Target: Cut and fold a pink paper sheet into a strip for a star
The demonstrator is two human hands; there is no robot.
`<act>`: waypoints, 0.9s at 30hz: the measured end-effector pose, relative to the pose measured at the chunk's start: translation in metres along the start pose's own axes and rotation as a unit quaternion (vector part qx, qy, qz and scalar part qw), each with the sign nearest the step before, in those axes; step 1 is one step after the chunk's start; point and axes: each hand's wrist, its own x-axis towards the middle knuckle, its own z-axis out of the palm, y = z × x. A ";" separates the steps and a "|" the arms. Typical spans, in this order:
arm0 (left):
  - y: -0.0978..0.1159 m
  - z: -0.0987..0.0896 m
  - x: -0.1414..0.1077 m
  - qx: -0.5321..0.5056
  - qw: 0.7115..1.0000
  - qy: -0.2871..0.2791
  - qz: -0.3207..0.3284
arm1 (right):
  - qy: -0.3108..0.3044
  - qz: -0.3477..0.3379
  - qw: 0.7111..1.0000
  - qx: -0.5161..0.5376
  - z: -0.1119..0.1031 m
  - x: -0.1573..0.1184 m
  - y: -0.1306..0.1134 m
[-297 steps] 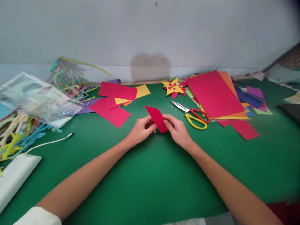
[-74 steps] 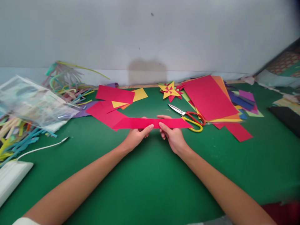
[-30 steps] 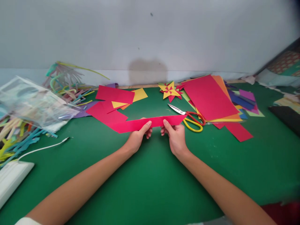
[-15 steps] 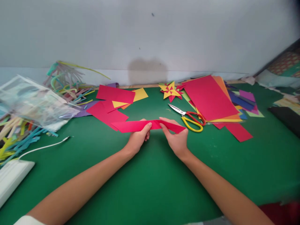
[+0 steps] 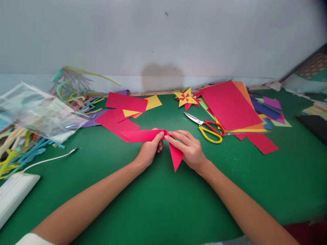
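Between both hands is a red paper strip [image 5: 143, 135], bent near its middle. One end points left; the other hangs down toward me in a pointed tip. My left hand [image 5: 150, 148] pinches the strip just left of the bend, thumb on top. At the bend, my right hand [image 5: 192, 149] presses with its fingertips, its other fingers lying along the folded-down end. Beyond the right hand, scissors [image 5: 204, 126] with one red and one yellow handle lie on the green table [image 5: 163, 204]. A folded yellow and red paper star [image 5: 187, 98] rests further back.
Red sheets [image 5: 126, 102] with yellow and orange pieces lie behind the left hand. A stack of coloured paper [image 5: 230, 107] is at the back right. Leftward are a clear plastic bag [image 5: 38, 109], coloured strips [image 5: 33, 156] and a white device [image 5: 17, 194] with a cable.
The strip's right end, previously stretched out to the right, is now folded down toward me. My right hand has turned over the bend; the left has stayed nearly still.
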 end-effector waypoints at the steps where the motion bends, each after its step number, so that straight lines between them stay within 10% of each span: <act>1: 0.000 0.000 0.000 -0.001 1.000 0.000 0.002 | 0.002 -0.004 1.000 0.000 0.000 0.000 -0.001; 15: 0.002 -0.001 -0.005 0.073 0.997 -0.038 0.005 | 0.128 0.174 0.968 0.124 0.015 0.003 -0.010; 27: 0.004 -0.005 -0.002 0.015 0.995 -0.092 -0.037 | 0.021 0.120 0.985 0.120 0.001 0.001 -0.012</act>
